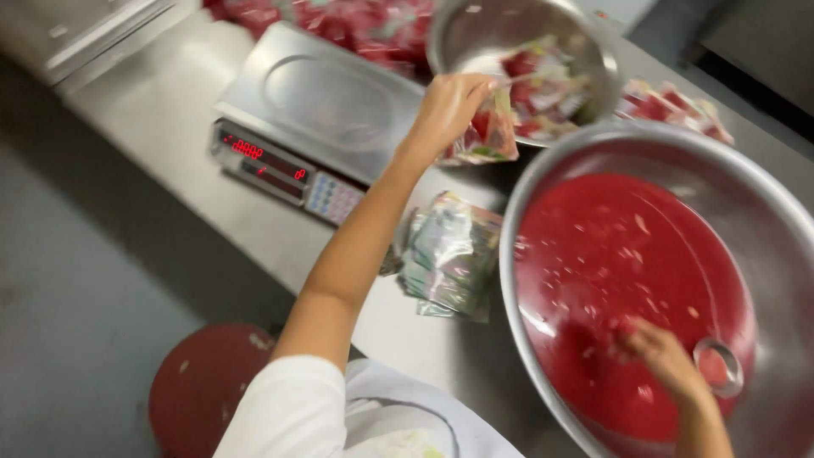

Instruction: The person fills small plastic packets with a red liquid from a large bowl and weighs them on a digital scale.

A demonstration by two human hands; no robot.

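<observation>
Left hand (445,110), upper centre of frame: grip closed around the top of a filled clear pouch (485,136) with red contents, held at the rim of the smaller steel bowl (475,34) that holds more pouches. Right hand (666,360), lower right: grip wrapped on the handle of a small steel ladle (719,366), dipped in red sauce (627,280) inside the large steel bowl (788,229). Stack of empty pouches (449,254) lies on the counter (161,110) at centre, just left of the large bowl. Digital scale (314,110) sits upper left.

Red sauce (627,254) fills the silver bowl (780,220).
</observation>
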